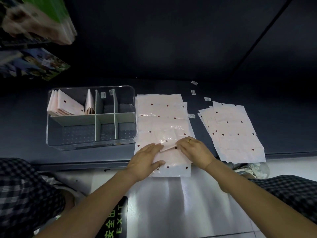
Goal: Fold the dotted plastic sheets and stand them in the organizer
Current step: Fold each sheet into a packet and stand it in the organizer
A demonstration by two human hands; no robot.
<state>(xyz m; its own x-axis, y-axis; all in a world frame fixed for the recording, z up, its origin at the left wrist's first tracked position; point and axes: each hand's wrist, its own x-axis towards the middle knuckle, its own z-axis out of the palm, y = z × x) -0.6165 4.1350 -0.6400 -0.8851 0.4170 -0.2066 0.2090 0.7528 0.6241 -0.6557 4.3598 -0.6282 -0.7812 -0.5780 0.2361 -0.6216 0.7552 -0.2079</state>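
Item: left hand (145, 158). Lies flat on the near part of the middle stack of sheets (163, 121), fingers straight, pressing down and gripping nothing.

Item: right hand (193, 150). Fingers bent low over a raised flap (169, 147) of the top sheet; they seem to pinch its edge, though the contact itself sits under the knuckles and I cannot be certain.

Item: middle stack of sheets. Pink, dark-dotted, glossy, on the dark counter (171, 86) just right of the organizer (91, 117), its near end overhanging the counter edge.

Item: right stack (231, 133). Fanned loosely, well apart from the hands, near corner also past the edge.

Item: organizer. Clear box with white dividers; folded sheets (68, 105) stand leaning in the far left compartment.

Risks, as judged:
- Slick plastic may slide under the flat palm, so the crease runs crooked.
- More than one sheet may lift together, as the layers cling.
- The overhanging end could drag the stack off the counter if the pressing hand lets go.
- A springy fold may reopen and topple the leaning ones when stood in.

Hard to make out:
- How many sheets lie in either stack.
- Small labels (193, 92) on the far counter, print unreadable.
- Blurred packages (37, 19) at far left, cut off by the frame.
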